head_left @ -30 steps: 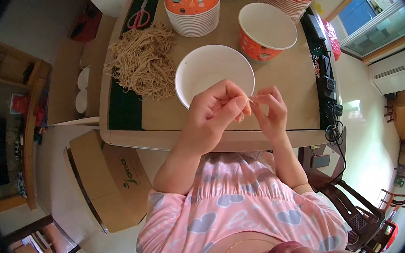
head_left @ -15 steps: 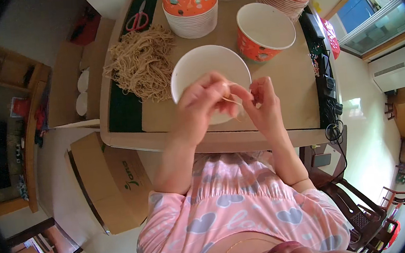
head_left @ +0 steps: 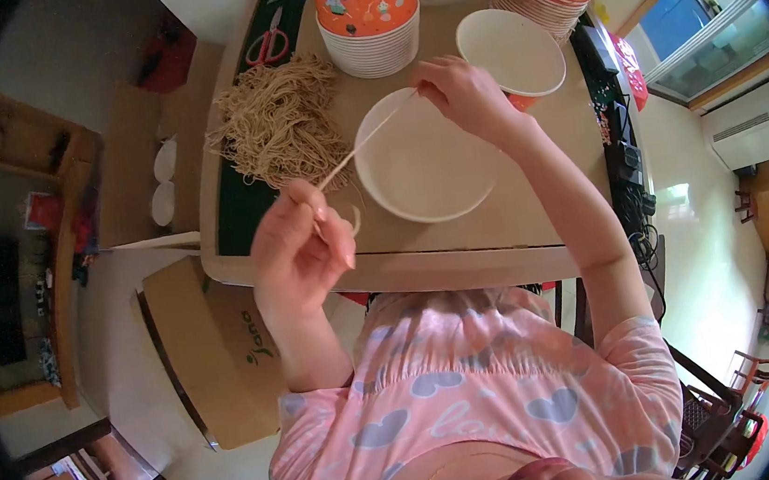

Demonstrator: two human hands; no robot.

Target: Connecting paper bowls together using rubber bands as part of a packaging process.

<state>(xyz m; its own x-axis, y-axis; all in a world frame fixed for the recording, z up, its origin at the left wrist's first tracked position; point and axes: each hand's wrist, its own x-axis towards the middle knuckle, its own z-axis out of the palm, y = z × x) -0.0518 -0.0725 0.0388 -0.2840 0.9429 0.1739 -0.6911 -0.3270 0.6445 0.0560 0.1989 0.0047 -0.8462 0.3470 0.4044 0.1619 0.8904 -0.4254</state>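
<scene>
A beige cotton string point(head_left: 367, 142) runs taut and slanting between my two hands. My left hand point(head_left: 299, 244) pinches its lower end near the table's front edge, and a loose tail hangs beside the fingers. My right hand point(head_left: 463, 96) has its fingers closed on the upper end, over the far rim of a white-lined paper bucket point(head_left: 434, 178). That bucket faces up, with the string passing over its left side. To its left lies a tangled heap of beige strings point(head_left: 283, 124). A second paper bucket point(head_left: 510, 51), orange outside, stands just beyond my right hand.
Red-handled scissors point(head_left: 268, 46) lie behind the string heap. Stacks of orange paper buckets point(head_left: 372, 49) stand at the back. Black cables and power strips point(head_left: 622, 159) line the table's right edge. A cardboard box point(head_left: 213, 352) sits on the floor at left.
My hands were close together over the near bucket; now they are spread apart, left toward me, right far and up, with the string stretched between. The near bucket has shifted slightly right.
</scene>
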